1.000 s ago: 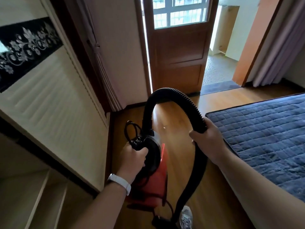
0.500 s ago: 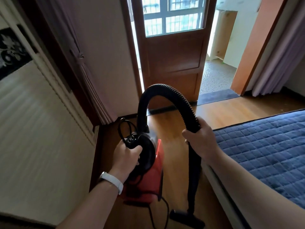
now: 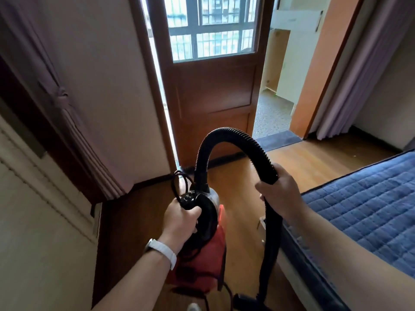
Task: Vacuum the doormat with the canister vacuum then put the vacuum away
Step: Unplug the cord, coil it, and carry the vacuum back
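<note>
A red canister vacuum with a black top hangs off the floor in front of me. My left hand grips its black carry handle, with a loop of black cord beside it. The black ribbed hose arches up from the canister and down to the right, where my right hand is closed around it. Below my right hand the hose drops to a black nozzle near the floor. A dark doormat lies at the open doorway ahead, to the right of the wooden door.
A brown door with a glass pane stands ahead. A bed with a blue quilted cover fills the right side. A white wardrobe and tied-back curtain line the left. Wooden floor runs between them to the doorway.
I have moved forward toward the door, carrying the vacuum. The wardrobe has slid out to the left and the door looks closer. Both hands keep the same grips.
</note>
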`<state>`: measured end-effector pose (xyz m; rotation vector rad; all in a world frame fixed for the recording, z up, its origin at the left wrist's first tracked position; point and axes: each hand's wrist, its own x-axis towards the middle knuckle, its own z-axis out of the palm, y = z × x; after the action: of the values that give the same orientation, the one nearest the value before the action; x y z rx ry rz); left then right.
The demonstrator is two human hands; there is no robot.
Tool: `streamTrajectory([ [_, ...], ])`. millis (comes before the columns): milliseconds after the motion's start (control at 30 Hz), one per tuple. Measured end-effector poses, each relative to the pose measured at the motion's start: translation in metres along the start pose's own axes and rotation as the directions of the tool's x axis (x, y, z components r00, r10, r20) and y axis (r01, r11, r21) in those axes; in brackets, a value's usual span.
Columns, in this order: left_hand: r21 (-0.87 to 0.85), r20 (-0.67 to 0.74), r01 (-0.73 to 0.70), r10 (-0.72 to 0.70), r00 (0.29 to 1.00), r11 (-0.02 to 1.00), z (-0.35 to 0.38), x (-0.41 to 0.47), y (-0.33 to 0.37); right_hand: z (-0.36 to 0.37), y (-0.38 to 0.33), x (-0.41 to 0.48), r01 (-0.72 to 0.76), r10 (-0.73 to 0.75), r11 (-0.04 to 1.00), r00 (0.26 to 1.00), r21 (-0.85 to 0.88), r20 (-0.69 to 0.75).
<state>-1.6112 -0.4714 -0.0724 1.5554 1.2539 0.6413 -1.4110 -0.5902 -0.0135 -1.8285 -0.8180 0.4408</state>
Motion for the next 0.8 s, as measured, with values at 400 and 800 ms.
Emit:
streamTrajectory([
  [400, 0.119, 0.104, -0.086, 0.074, 0.992, 0.989, -0.01, 0.2, 0.05, 0.053, -0.024, 0.144, -0.109, 0.105, 0.994, 0.978, -0.01, -0.18],
  [800, 0.065, 0.215, -0.017, 0.002, 0.977, 0.998, 0.075, 0.336, 0.088, 0.06, 0.022, 0.295, -0.1, 0.109, 0.994, 0.967, 0.054, -0.232],
])
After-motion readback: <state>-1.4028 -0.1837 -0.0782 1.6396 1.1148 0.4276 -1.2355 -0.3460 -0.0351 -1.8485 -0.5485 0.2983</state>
